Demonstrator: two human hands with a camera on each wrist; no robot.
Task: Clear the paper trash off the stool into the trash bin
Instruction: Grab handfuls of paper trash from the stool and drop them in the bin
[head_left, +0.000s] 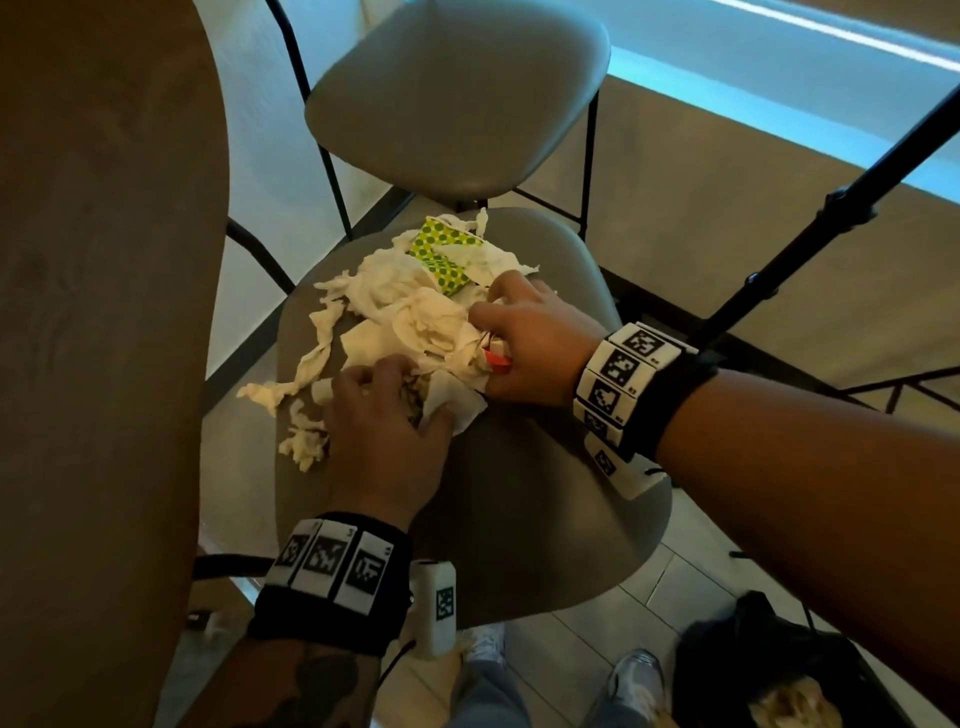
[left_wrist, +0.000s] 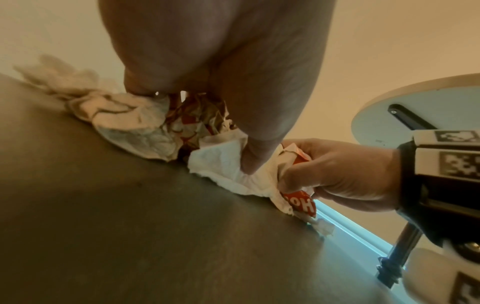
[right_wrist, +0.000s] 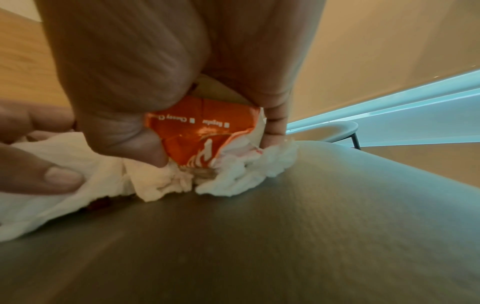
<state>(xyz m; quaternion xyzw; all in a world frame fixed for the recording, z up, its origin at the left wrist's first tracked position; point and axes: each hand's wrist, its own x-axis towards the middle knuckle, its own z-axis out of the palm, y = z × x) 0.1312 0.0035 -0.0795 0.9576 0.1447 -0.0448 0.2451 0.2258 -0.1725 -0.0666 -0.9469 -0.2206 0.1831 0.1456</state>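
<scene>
A heap of crumpled white paper napkins (head_left: 400, 306) lies on the grey stool seat (head_left: 524, 499), with a green dotted paper (head_left: 441, 254) at its far side. My left hand (head_left: 379, 410) grips napkins and a crumpled printed wrapper (left_wrist: 197, 123) at the heap's near edge. My right hand (head_left: 524, 338) curls round an orange-red wrapper (right_wrist: 205, 131) and tissue at the heap's right. Torn napkin strips (head_left: 306, 364) trail off to the left. The black-lined trash bin (head_left: 769, 670) stands on the floor at lower right.
A second grey stool (head_left: 457, 98) stands just beyond. A brown wooden tabletop (head_left: 98, 312) fills the left side. A black tripod leg (head_left: 831, 208) slants across the upper right. My shoes (head_left: 634, 675) are on the tiled floor beside the bin.
</scene>
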